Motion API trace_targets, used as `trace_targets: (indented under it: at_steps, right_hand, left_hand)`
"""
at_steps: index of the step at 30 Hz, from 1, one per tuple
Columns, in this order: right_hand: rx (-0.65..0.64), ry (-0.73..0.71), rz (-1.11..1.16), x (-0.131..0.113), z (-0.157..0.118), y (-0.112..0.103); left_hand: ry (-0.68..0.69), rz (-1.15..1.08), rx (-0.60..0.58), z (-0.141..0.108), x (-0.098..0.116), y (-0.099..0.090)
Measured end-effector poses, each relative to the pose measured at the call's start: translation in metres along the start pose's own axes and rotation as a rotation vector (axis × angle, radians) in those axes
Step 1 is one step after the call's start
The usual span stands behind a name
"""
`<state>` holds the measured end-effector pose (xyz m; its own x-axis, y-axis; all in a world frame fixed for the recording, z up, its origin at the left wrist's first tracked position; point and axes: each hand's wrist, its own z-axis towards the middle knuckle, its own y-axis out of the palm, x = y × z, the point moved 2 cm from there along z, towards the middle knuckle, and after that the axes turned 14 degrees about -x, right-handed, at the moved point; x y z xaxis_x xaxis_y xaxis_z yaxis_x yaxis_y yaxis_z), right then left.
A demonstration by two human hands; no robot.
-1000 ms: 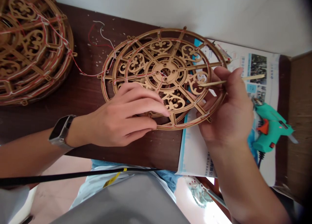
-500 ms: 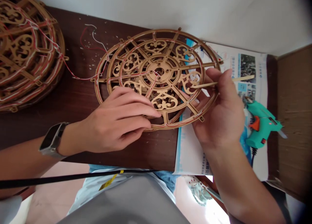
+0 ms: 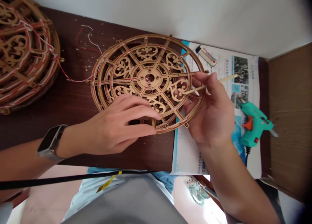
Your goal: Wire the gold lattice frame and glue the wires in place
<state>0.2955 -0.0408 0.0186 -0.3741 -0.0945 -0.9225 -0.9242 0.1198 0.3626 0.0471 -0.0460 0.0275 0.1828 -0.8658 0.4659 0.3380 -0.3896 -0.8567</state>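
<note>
An openwork round frame (image 3: 168, 75), tan with scrollwork and red and white wires along its rings, lies over another like it on the dark table. My left hand (image 3: 122, 123) reaches over its near edge, fingers bent across the rim and thumb hidden; a watch is on that wrist. At the right edge, my right hand (image 3: 211, 110) has its fingers around and under the rim. Between that thumb and fingers it also pinches a thin wooden stick (image 3: 226, 78), whose tip points left over the scrollwork.
More wired round frames (image 3: 26, 65) are stacked at the left, joined by a red and white wire (image 3: 76, 80). A teal glue gun (image 3: 257, 123) lies on printed paper (image 3: 187, 152) at the right, near a small white box (image 3: 207, 55). A cardboard panel (image 3: 287, 120) stands far right.
The top frame has shifted left and sits more squarely over the one beneath. My right hand moved left with the stick. The small white box now shows fully. The view has shifted slightly.
</note>
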Motion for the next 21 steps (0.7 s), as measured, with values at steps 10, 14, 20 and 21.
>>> trace_targets:
  at_steps: [10, 14, 20, 21]
  right_hand:
    - [0.071, 0.104, -0.042, 0.002, 0.011, -0.016]
    - [0.085, 0.137, -0.076, 0.001, 0.011, -0.016]
    - [0.103, 0.050, -0.079, -0.005, 0.009, -0.014]
    - [0.110, 0.033, -0.064, -0.006, 0.008, -0.013]
  left_hand:
    - [0.101, -0.060, -0.096, 0.000, 0.002, 0.001]
    - [0.126, -0.049, -0.130, 0.001, 0.003, 0.001]
    - [0.049, 0.050, 0.040, 0.002, -0.008, -0.008]
    - [0.018, 0.077, 0.081, 0.001, -0.011, -0.012]
